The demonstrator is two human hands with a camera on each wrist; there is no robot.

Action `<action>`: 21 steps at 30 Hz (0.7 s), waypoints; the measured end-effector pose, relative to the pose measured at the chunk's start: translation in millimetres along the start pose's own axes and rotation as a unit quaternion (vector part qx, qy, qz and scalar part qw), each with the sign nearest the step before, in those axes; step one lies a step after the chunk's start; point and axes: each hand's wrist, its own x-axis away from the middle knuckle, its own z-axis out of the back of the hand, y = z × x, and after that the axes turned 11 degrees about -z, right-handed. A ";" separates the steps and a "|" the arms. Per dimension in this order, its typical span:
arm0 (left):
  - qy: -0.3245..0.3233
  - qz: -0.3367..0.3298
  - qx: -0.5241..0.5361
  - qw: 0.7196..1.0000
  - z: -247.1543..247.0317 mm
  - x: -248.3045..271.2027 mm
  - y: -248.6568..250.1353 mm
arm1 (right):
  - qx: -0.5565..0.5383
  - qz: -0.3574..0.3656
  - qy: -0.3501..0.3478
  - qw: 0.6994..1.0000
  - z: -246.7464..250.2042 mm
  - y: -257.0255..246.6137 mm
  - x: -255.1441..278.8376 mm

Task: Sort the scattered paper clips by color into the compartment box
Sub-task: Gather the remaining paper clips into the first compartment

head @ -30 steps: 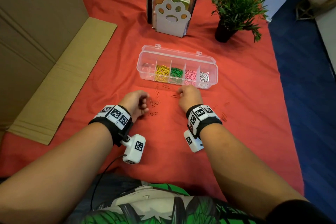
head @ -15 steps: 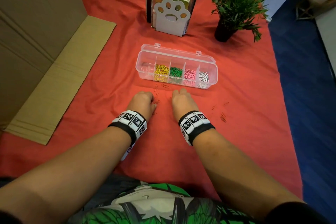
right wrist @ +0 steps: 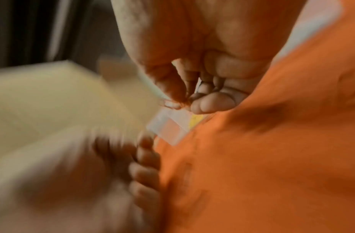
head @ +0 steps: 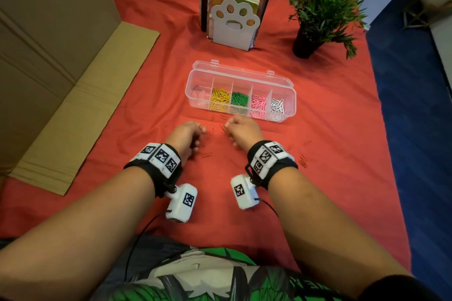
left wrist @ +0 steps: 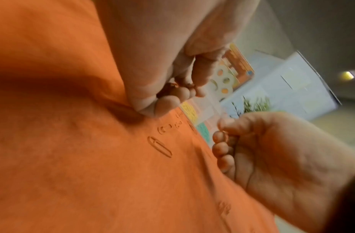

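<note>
A clear compartment box (head: 244, 78) lies open on the red cloth, holding yellow (head: 220, 99), green (head: 238, 101), pink (head: 259, 102) and white clips (head: 276, 107), with a few red ones at its left end. Red paper clips (head: 213, 129) lie loose in front of it, hard to see against the cloth; one shows plainly (left wrist: 159, 146). My left hand (head: 199, 134) rests on the cloth with its fingers curled round some red clips (left wrist: 172, 85). My right hand (head: 228, 127) pinches a red clip (right wrist: 172, 103) between thumb and fingertips, just short of the box.
More red clips (head: 303, 161) lie to the right of my right wrist. A large cardboard box (head: 49, 56) fills the left side. A paw-shaped bookend with books (head: 234, 24) and a potted plant (head: 318, 14) stand behind. The cloth ends at blue floor (head: 411, 129) on the right.
Half a second ago both hands lay palm down and close together over the clips. They have since rolled outward and parted slightly, and the right hand now pinches a clip.
</note>
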 end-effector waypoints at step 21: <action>-0.131 -0.244 -0.536 0.798 7.2 2.2 -36.8 | 0.454 0.142 0.147 0.867 -16.3 -1.6 -11.5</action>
